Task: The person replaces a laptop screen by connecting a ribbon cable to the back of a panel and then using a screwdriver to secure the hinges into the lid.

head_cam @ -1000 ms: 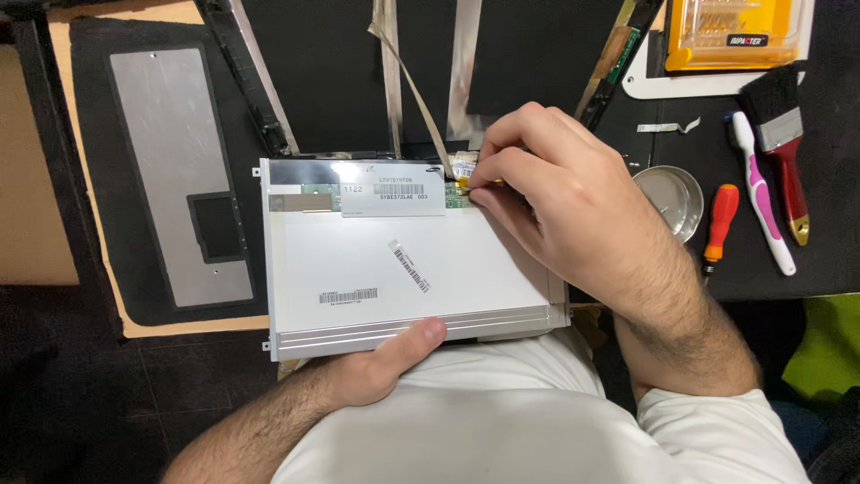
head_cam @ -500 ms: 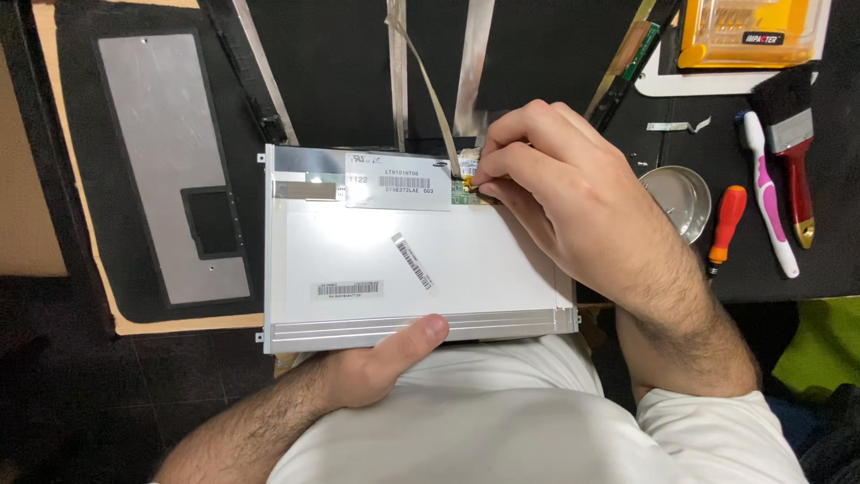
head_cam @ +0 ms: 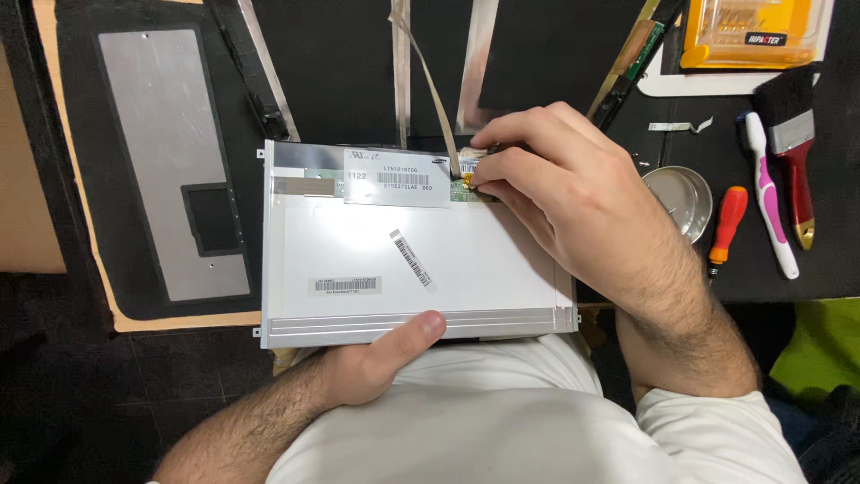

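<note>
Hands work on one white panel (head_cam: 412, 260) lying face down at the mat's near edge, against the person's belly. The right hand (head_cam: 573, 206) arches over the panel's top right corner, fingertips (head_cam: 484, 170) pinched together on a small connector (head_cam: 468, 184) where a ribbon cable (head_cam: 430, 81) meets the panel. The left hand (head_cam: 381, 363) braces the panel's near edge, thumb pressed flat on top, its other fingers hidden beneath.

To the right lie one round tin (head_cam: 681, 199), one red screwdriver (head_cam: 726, 229), one pink-and-white toothbrush (head_cam: 770, 202), one paintbrush (head_cam: 793, 148) and one yellow bit case (head_cam: 748, 34). To the left lies one dark cover (head_cam: 170, 170) with a grey plate. The surface is a black mat (head_cam: 340, 72), cardboard showing at its left edge.
</note>
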